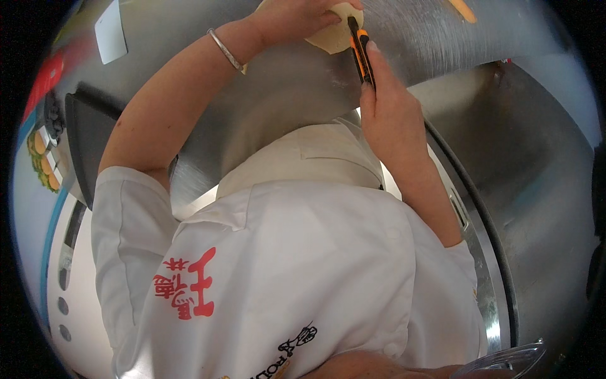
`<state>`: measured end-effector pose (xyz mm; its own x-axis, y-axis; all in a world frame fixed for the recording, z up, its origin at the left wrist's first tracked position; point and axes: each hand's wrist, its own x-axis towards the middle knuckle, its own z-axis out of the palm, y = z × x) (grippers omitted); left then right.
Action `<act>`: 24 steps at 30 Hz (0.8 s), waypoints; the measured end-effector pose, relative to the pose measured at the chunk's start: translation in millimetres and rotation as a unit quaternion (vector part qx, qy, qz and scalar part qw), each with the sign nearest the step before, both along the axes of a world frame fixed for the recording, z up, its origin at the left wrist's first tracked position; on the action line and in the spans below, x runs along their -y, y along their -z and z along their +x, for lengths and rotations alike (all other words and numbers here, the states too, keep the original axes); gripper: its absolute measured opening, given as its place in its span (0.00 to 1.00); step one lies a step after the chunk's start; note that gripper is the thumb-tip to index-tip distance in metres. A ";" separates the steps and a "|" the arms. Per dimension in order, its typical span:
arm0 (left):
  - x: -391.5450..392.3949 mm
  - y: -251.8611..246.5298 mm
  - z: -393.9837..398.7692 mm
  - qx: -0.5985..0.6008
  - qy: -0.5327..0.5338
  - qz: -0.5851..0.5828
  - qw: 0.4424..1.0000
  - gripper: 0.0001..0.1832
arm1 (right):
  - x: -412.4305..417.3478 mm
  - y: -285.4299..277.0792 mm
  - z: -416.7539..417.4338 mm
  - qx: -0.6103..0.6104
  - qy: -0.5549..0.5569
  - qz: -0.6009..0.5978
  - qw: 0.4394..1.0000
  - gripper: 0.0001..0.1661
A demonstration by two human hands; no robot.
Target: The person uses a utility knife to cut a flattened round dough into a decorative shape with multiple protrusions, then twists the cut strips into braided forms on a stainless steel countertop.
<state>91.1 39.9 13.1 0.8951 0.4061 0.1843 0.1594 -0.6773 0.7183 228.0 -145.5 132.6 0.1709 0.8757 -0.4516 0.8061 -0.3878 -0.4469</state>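
Observation:
At the top centre, a thin pale sheet, apparently dough, lies on the brushed metal worktop. My left hand rests on it with the fingers spread over its right part; a bangle circles that wrist. My right hand grips a black and orange utility knife from the right. The knife's dark tip meets the sheet near its right edge, close to my left fingertips. The sheet's far part is cut off by the picture's top edge.
A white rectangular scraper or card lies at the upper left. Below it stands a dark tray. A wooden stick end shows at the top right. A metal surface with a dark rim curves down the right side.

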 end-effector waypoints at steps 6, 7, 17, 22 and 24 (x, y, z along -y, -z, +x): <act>-9.5 1.0 1.3 -0.004 0.033 -0.017 0.999 0.28 | -7.8 1.5 -2.9 0.018 -0.010 0.002 1.000 0.36; -9.1 1.1 2.2 -0.008 0.034 -0.018 0.999 0.28 | -4.7 1.2 -5.7 0.018 -0.002 -0.007 1.000 0.36; -7.8 13.3 12.3 0.038 0.021 -0.006 0.999 0.27 | -6.9 -2.8 -7.7 0.004 0.029 -0.052 0.998 0.36; -6.6 12.3 12.8 0.042 0.023 0.004 0.999 0.28 | -1.7 -6.1 -8.4 -0.020 0.050 -0.042 0.998 0.34; -7.7 9.2 11.4 0.042 0.039 0.039 0.998 0.27 | -1.6 -5.4 -7.2 -0.023 0.056 -0.023 0.998 0.33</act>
